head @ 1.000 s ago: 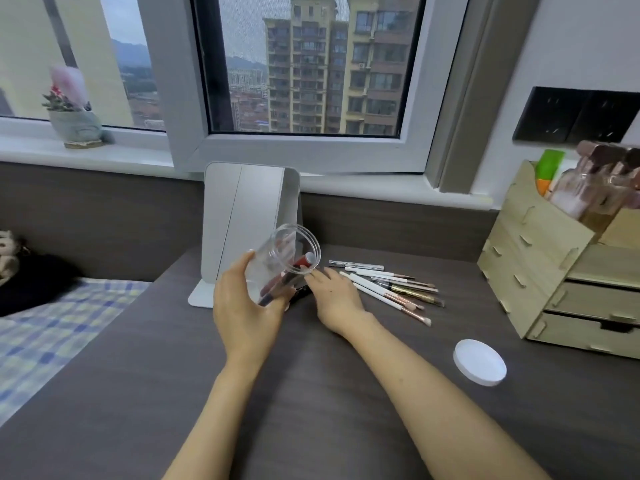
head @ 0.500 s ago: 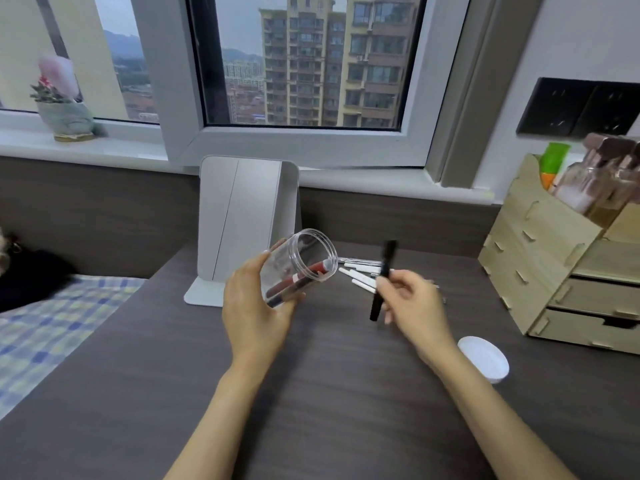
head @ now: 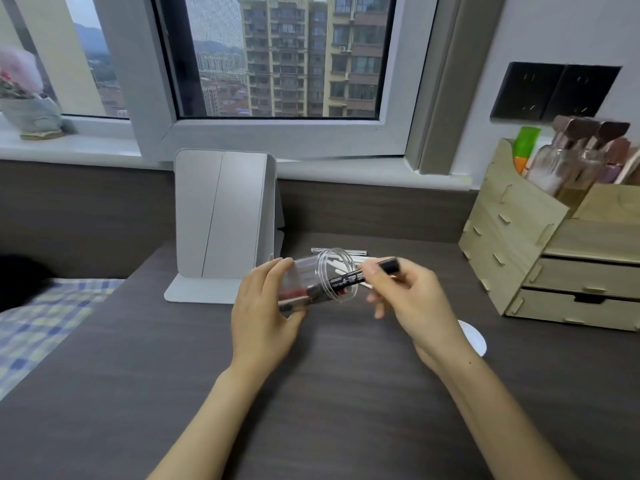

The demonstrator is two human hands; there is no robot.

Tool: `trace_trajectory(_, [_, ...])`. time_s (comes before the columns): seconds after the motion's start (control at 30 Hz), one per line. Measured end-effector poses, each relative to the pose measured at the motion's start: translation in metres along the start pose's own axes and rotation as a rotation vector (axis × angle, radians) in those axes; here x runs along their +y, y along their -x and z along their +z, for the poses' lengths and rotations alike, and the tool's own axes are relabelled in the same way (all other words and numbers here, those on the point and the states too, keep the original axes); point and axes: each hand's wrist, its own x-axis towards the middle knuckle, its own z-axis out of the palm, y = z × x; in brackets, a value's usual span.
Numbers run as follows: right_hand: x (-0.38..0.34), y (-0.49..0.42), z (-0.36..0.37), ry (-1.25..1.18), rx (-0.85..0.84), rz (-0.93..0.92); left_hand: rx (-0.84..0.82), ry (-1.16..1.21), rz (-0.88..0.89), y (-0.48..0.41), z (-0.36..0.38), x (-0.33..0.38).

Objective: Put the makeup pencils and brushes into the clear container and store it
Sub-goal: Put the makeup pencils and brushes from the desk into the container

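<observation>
My left hand grips the clear container, tipped on its side above the desk with its mouth facing right. A red pencil and a dark one lie inside it. My right hand pinches a black makeup pencil near its outer end; the other end reaches through the container's mouth. Behind the container, several white-handled brushes lie on the dark desk, mostly hidden by the container and my hands.
A white round lid lies on the desk beside my right wrist. A grey folding mirror stands behind the container. A wooden drawer organiser with bottles occupies the right. A checked bedcover lies left of the desk.
My right hand picked a black pencil off the desk, swung it from upright to level and slid its tip into the container. The container tipped further toward horizontal.
</observation>
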Motion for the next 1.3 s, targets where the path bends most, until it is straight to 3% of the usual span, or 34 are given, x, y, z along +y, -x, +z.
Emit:
trace_trajectory(0.2, [0.006,-0.001,0.009,0.01,-0.008,-0.02,-0.025,-0.003,0.029,-0.001,0.001,0.001])
trace_trajectory(0.37, [0.01,-0.003,0.013,0.45,-0.034,-0.23,-0.031,0.001,0.038,-0.001,0.0,0.001])
trace_trajectory(0.5, [0.014,0.0,0.015,0.769,-0.172,-0.321,-0.035,0.004,0.046,-0.001,0.0,0.0])
trace_trajectory(0.57, [0.015,-0.001,0.014,0.654,-0.166,-0.306,-0.034,0.0,0.037,-0.001,0.0,-0.001])
trace_trajectory(0.67, [0.024,-0.016,-0.001,0.361,0.168,-0.165,-0.001,-0.008,-0.015,-0.001,-0.002,-0.002])
trace_trajectory(0.73, [0.043,-0.032,-0.02,0.628,0.337,-0.074,0.031,-0.002,-0.044,-0.003,-0.003,-0.003])
trace_trajectory(0.83, [0.071,-0.044,-0.037,1.159,0.183,0.077,0.068,0.002,-0.078,-0.004,-0.003,-0.005])
trace_trajectory(0.97, [0.094,-0.045,-0.042,1.454,0.093,0.094,0.079,0.004,-0.118,-0.005,-0.002,-0.007])
trace_trajectory(1.17, [0.099,-0.043,-0.043,1.359,0.112,-0.051,0.067,-0.003,-0.104,-0.004,-0.003,-0.006])
trace_trajectory(1.23, [0.093,-0.039,-0.046,1.163,0.176,-0.045,0.071,-0.002,-0.104,-0.004,-0.003,-0.006])
trace_trajectory(1.3, [0.077,-0.033,-0.053,0.766,0.289,0.003,0.077,-0.001,-0.103,-0.004,-0.003,-0.006])
